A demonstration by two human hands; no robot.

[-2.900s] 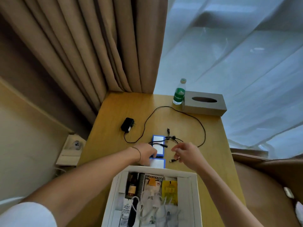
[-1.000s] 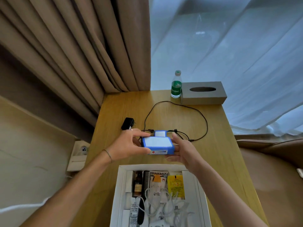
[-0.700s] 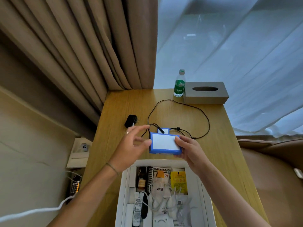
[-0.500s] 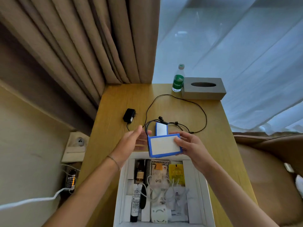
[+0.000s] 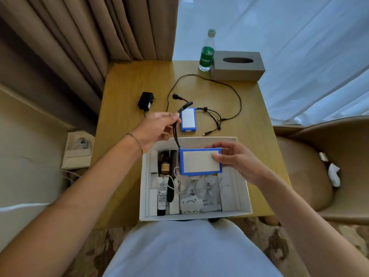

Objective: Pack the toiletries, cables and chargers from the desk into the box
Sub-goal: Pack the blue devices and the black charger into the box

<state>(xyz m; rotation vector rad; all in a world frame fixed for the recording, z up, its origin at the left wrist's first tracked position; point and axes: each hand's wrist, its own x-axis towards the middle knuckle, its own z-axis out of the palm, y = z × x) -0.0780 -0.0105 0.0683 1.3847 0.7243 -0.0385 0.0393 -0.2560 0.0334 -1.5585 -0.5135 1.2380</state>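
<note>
Lowered over box point(image 5: 242, 188), one blue pack point(image 5: 200, 161) in right grip point(image 5: 234, 159), left grip point(image 5: 157, 126) pinching cord point(image 5: 176, 134), second pack point(image 5: 187, 119) on desk point(image 5: 127, 82)

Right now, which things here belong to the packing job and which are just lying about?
Packing job: blue battery pack in hands, second blue pack, black wall charger, black cable, white box.
Lying about: water bottle, tissue box.

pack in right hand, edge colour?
Blue rim, white face on the pack; head view.
</note>
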